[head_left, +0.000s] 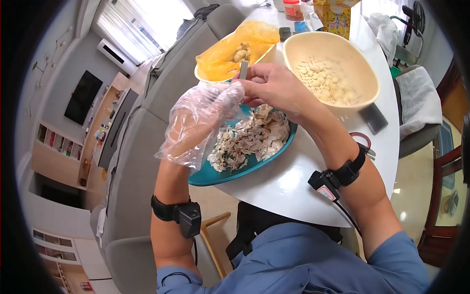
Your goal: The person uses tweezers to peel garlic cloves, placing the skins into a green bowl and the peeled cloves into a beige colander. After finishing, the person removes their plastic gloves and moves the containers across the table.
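My left hand [213,105], in a clear plastic glove, is closed with its fingertips against my right hand; what it pinches is hidden. My right hand [274,88] is bare and closed around a small knife [243,69], whose metal blade points up. Both hands are over a teal tray [220,177] heaped with papery garlic skins [262,132]. Behind them, a cream basket lined with an orange bag [218,61] holds unpeeled-looking bulbs [241,52]. To the right, a cream colander [362,73] holds many pale peeled cloves [325,81].
On the white table [303,166] lie a dark phone [374,118] and red-handled scissors [362,139] at the right. A red-lidded jar [293,10] and a yellow package [335,18] stand at the back. Grey chairs [416,103] flank the table.
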{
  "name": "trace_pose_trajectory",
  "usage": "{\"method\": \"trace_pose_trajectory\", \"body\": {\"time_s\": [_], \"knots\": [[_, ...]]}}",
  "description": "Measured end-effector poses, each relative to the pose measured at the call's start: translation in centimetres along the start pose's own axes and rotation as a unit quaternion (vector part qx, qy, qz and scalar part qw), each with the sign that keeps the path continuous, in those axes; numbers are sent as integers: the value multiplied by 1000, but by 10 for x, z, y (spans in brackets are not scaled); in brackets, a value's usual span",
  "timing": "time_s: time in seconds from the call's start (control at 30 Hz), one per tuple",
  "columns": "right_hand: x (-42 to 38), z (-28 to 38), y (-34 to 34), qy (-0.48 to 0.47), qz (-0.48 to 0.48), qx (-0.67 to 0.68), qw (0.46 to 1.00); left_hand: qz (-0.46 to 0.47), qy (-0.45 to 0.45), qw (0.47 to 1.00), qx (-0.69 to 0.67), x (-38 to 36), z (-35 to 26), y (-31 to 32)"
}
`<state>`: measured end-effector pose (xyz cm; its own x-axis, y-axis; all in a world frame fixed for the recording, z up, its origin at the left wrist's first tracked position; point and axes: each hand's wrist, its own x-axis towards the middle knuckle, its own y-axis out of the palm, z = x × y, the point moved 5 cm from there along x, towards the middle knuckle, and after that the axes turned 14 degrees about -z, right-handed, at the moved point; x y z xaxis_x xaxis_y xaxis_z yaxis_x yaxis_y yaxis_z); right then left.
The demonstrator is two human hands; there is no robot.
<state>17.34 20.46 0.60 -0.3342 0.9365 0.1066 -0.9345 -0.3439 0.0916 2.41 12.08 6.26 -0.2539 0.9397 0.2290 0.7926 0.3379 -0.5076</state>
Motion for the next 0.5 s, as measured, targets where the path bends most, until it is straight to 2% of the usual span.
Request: {"method": "trace_pose_trajectory", "body": {"time_s": [0.07,0.23,0.33,0.4,0.43,0.5], "knots": [[2,-6,2,-15,42,-19,999,26,-56,994,-87,2,6,7],[0,-4,2,10,20,33,999,52,-73,994,-54,13,20,2],[0,-4,2,41,6,47,998,86,-29,995,-29,17,27,-8],[2,-5,-2,34,-16,68,997,115,-7,991,64,23,35,-11],[3,-5,-3,37,-16,68,997,116,-9,991,64,27,40,-13],[3,3,-11,-45,-68,-13,997,162,58,966,195,28,54,-10]]}}
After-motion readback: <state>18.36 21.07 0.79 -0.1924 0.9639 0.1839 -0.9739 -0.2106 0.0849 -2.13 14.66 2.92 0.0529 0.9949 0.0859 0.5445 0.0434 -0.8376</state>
